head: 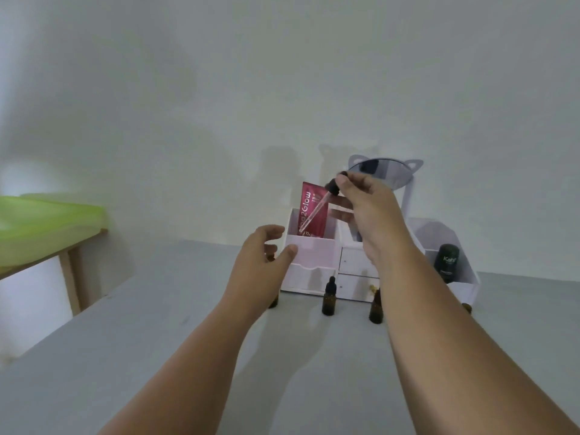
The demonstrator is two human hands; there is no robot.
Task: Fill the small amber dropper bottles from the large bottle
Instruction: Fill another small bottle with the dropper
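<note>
Writing first: the red pouch [314, 211] standing in the organiser's [314, 246] left bin reads "Glow", letters turned sideways, with a "10" low down; the rest is cut off. Over on the right shelf, a dark bottle [447, 262] says "Kahf".

Right hand [367, 202] is up, fingertips pinched on a dropper [323, 202], black bulb at the top, glass tube slanting down-left across that pouch. Left hand [266, 255] hovers lower, fingers curled loose, nothing in it, just beside the organiser's left edge.

On the grey table [157, 356], one amber bottle [329, 299] stands capped, right in front of the drawers. A second [376, 306] sits beside the right forearm, which partly covers it; its top is hard to make out. A third [273, 301] peeks from behind the left wrist, mostly hidden. Another brown bit [467, 307] shows past the right arm, too little to name.

A cat-eared mirror [386, 172] stands behind the raised hand. Far left, a green lid [47, 221] on a wooden stand.
</note>
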